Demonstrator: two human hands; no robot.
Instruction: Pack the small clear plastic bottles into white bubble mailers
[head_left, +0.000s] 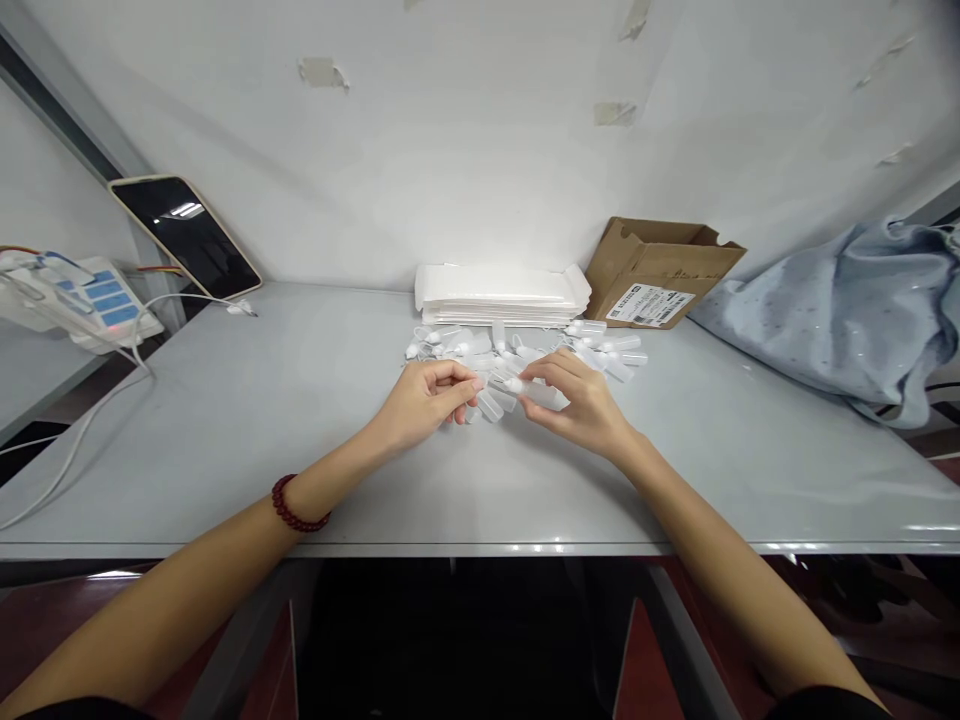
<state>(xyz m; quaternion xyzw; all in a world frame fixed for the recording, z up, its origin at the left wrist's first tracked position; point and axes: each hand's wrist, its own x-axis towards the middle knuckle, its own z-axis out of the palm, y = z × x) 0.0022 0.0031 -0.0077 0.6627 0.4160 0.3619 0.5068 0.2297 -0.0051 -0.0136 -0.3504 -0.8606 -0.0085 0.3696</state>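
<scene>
My right hand (564,400) grips a small translucent white plastic tube (541,394), its narrow tip pointing left toward my other hand. The thumb and fingers of my left hand (436,393) are pinched together just left of that tip. Whatever the left fingertips hold is too small to make out. Behind and beneath both hands lies a loose pile of similar translucent tubes (491,404), some with thin white loops at one end. More of these tubes (621,358) are scattered behind my right hand.
A stack of flat white cartons (501,290) stands against the wall behind the pile. Right of it is an open brown cardboard box (660,268) with a label. A light blue cloth bag (840,310) lies far right. A phone (191,235), power strip (97,300) and white cable (82,440) are left.
</scene>
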